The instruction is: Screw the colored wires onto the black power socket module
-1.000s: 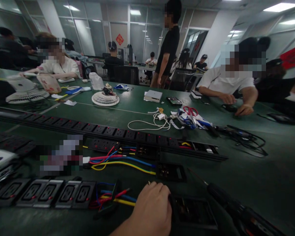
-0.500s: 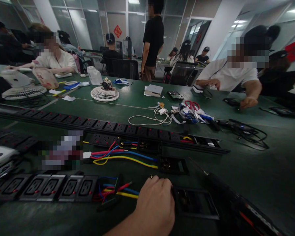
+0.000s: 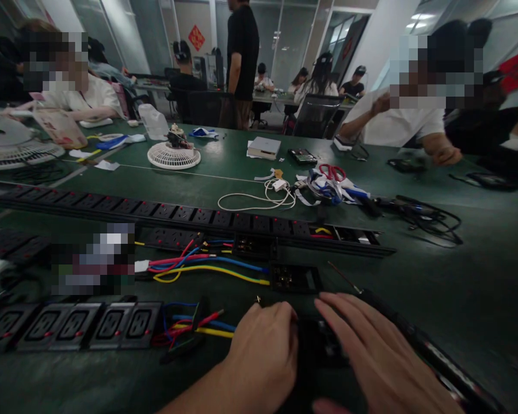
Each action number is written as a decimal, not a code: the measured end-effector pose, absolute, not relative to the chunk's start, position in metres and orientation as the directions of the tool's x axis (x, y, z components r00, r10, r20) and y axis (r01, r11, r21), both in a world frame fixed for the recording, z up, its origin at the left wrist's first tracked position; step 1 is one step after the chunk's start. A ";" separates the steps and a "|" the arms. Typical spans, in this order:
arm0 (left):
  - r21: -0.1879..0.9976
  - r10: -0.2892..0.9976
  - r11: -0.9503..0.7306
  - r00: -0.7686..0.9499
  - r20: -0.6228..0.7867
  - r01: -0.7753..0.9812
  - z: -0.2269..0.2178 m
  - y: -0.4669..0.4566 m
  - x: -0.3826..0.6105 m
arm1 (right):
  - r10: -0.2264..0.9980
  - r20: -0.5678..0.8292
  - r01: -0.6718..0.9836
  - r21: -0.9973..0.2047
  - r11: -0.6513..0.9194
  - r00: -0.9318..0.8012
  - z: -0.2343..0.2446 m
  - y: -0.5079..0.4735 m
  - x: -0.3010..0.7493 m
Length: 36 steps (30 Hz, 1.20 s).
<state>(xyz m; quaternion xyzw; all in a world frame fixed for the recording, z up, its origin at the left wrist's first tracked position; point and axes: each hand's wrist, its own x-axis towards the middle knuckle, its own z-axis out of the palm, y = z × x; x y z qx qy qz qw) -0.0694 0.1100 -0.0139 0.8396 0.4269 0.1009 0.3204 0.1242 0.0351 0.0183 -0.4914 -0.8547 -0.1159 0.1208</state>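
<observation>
My left hand (image 3: 265, 356) rests curled at the near edge of the green table, its fingers closed on the left end of a black socket module (image 3: 323, 344). From the right, my right hand (image 3: 371, 353) lies over the same module with its fingers stretched out flat. Red, yellow and blue wires (image 3: 198, 330) run from the module to a row of black sockets (image 3: 75, 325) on the left. A dark screwdriver-like tool (image 3: 418, 345) lies just right of my right hand.
A long black power strip (image 3: 176, 214) crosses the table, with loose coloured wires (image 3: 207, 265) and a small black module (image 3: 294, 278) below it. Farther off lie a white cable (image 3: 259, 200), red-handled scissors (image 3: 332, 171), a fan grille (image 3: 173, 155). Several people sit around.
My right hand has come into view and settled flat on the black module beside my left hand. The camera has tilted downward slightly.
</observation>
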 end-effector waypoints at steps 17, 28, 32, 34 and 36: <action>0.748 0.784 -0.303 0.601 -0.156 0.590 -0.005 0.114 -0.078 | 0.902 0.112 0.848 -0.309 0.430 -0.417 0.025 0.071 0.125; 0.583 0.757 -0.528 0.653 -0.006 0.617 -0.016 0.108 -0.065 | 0.817 0.257 0.856 0.194 0.480 -0.516 0.013 0.061 0.133; 0.591 0.792 -0.484 0.610 -0.019 0.646 -0.022 0.111 -0.063 | 0.806 0.308 0.862 0.222 0.456 -0.506 0.008 0.060 0.129; 0.600 0.818 -0.464 0.575 0.008 0.651 -0.026 0.113 -0.062 | 0.811 0.317 0.871 0.213 0.443 -0.491 0.005 0.057 0.130; 0.578 0.839 -0.477 0.539 0.074 0.662 -0.027 0.115 -0.064 | 0.817 0.319 0.877 0.171 0.449 -0.480 0.001 0.056 0.131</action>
